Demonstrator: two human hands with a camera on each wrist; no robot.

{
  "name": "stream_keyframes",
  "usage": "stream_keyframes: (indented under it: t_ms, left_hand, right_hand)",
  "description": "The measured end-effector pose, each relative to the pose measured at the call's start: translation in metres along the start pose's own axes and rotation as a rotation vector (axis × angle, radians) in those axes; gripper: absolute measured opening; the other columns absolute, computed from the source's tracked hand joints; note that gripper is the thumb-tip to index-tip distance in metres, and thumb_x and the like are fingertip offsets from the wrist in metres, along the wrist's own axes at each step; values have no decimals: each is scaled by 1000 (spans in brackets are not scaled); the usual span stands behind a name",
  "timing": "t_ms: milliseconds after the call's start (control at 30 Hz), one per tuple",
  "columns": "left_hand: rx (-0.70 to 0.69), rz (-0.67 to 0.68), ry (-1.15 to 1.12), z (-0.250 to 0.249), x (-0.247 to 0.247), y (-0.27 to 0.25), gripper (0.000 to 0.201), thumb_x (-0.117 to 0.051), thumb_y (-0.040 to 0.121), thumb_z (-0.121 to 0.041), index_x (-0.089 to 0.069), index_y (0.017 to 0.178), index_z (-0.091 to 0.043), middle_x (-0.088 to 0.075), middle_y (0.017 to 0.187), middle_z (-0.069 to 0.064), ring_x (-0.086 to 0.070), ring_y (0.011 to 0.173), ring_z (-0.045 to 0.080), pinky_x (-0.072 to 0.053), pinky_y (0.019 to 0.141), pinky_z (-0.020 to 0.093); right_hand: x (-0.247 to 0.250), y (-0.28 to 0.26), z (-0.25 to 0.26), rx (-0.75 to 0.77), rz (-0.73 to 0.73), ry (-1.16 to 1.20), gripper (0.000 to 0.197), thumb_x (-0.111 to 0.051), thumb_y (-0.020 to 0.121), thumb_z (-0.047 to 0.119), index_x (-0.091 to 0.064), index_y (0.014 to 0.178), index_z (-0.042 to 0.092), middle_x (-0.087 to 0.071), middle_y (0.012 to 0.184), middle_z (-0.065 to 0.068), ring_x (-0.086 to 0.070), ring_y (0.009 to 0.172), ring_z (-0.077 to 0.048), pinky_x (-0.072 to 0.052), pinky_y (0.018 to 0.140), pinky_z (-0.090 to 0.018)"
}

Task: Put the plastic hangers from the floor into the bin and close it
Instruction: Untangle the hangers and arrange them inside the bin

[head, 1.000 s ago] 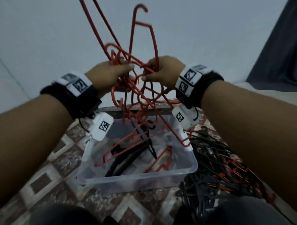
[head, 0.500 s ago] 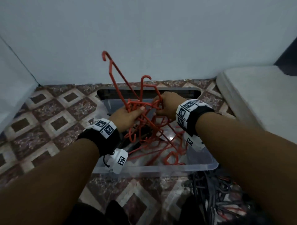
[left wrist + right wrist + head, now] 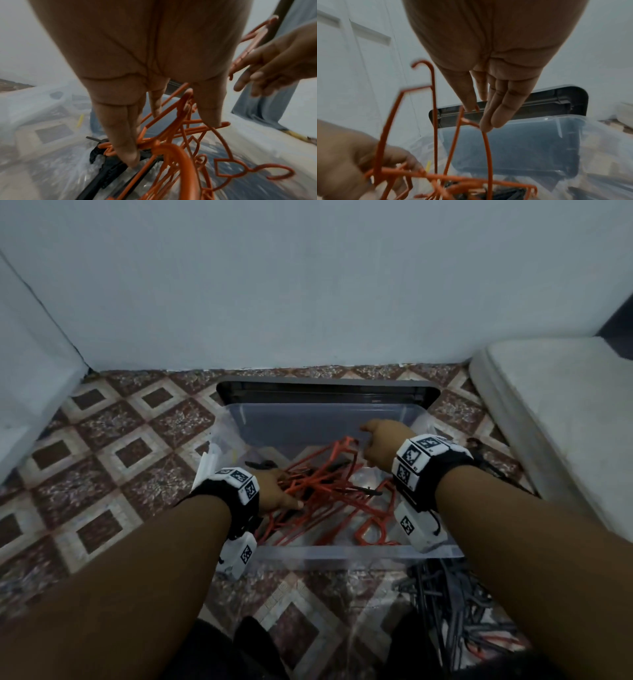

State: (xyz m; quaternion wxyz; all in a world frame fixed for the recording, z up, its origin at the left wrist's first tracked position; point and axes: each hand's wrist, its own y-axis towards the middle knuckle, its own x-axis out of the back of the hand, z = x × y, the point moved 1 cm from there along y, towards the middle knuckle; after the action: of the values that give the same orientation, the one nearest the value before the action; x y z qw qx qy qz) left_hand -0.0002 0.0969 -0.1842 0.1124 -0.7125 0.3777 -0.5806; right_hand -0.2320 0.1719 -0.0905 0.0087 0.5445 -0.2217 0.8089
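Head view: tangled orange hangers (image 3: 329, 491) in clear bin (image 3: 342, 553), left hand (image 3: 277, 491) gripping, right hand (image 3: 380, 443) relaxed.

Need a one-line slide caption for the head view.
Both hands, left hand and right hand, lower tangled orange hangers into the clear plastic bin; dark hangers remain on the floor.

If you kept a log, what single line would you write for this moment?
left hand: holds red hangers | right hand: open above them | red hangers: in bin | lid: off, behind bin | black hangers: on floor
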Motion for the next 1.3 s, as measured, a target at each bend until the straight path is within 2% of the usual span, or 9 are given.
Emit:
stream_keyframes:
  t_ms: [200,367,433,600,733,900,1033,1133,1300]
  left_hand:
    - [-129,0,93,-7,4,-1,100,-63,43,-86,-50,133,-45,-51,141,-7,-56,118,21,-46,96,32]
    - [-327,-119,66,-31,5,-13,26,-69,78,-57,-69,92,-35,-68,99,-11,-64,94,14,-51,86,30]
    - [-331,-198,127,-37,4,-13,22,-64,87,-44,-69,80,-24,-69,87,-4,-65,84,18,-52,80,32]
    - [-202,-273,218,-34,11,-1,25,-54,91,-35,-67,94,-13,-68,101,8,-62,90,29,-50,79,34]
    - [-72,-6,397,-18,-15,12,42,-59,80,-53,-66,100,-18,-68,103,7,-65,94,28,-54,85,37]
    - [-34,343,441,-8,-52,23,37,-55,90,-48,-48,61,-25,-53,65,-1,-52,60,19,-44,67,33]
    - [-5,307,452,-13,-58,32,34,-57,88,-54,-61,93,-20,-63,89,4,-60,77,22,-44,70,32]
    - [-50,80,490,-23,-50,33,67,-67,80,-52,-45,127,-9,-57,118,13,-59,94,31,-50,75,37]
    - [-440,-26,504,-53,-48,24,79,-71,78,-44,-33,146,-30,-36,145,8,-48,120,32,-47,96,43]
  right_hand:
    - [19,-30,-11,-69,-136,199,51,-59,93,16,-48,143,17,-67,120,-13,-68,96,-26,-57,79,-33]
    - [16,-42,-3,-53,-207,393,45,-62,92,23,-54,136,19,-70,112,-13,-71,87,-24,-60,78,-37]
    - [13,-43,0,-48,-199,418,44,-62,93,27,-54,136,22,-69,115,-12,-70,92,-23,-59,81,-38]
    - [3,-47,-6,-30,-214,451,39,-60,94,27,-56,133,24,-71,111,-9,-70,87,-19,-56,80,-32]
    - [7,-47,-14,12,-178,378,37,-59,95,28,-57,131,24,-71,111,-7,-68,90,-18,-52,73,-25]
    - [23,-44,-17,82,-190,434,34,-58,96,30,-59,129,24,-70,109,-4,-65,92,-14,-41,65,-20]
    - [24,-46,-23,106,-159,403,34,-58,96,28,-58,129,21,-68,114,-6,-64,99,-17,-41,79,-21]
    - [25,-47,-26,108,-148,382,35,-58,96,29,-58,130,20,-68,113,-6,-63,101,-17,-41,80,-21]
    - [25,-52,-29,124,-136,361,35,-57,96,30,-58,131,21,-67,114,-5,-61,97,-15,-38,78,-20]
